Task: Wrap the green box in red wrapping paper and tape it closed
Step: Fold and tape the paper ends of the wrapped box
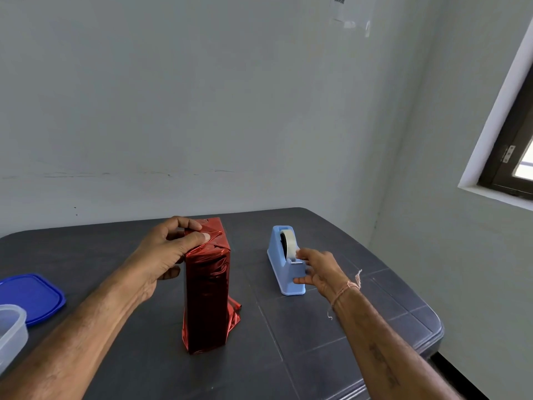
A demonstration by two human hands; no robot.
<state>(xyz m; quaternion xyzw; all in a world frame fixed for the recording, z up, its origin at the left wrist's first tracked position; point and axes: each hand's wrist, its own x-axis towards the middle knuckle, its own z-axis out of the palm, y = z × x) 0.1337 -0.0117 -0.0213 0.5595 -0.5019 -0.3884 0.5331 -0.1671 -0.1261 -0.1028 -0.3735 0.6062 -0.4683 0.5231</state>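
On the dark table [317,327], the left hand [161,255] pinches the folded top of the upright red-wrapped box [206,298]; the right hand [320,269] touches the tape dispenser [278,255], grip unclear.

Pale grey walls [230,96], dark-framed window [507,157], dark grey table [331,327]

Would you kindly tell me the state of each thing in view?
Box: upright, wrapped in red, paper sticking out at bottom.
Left hand: grips box top, thumb pressing folds.
Dispenser: upright, roll loaded.
Right hand: touches dispenser near cutter.
Lid: off, lying flat.
Container: open.
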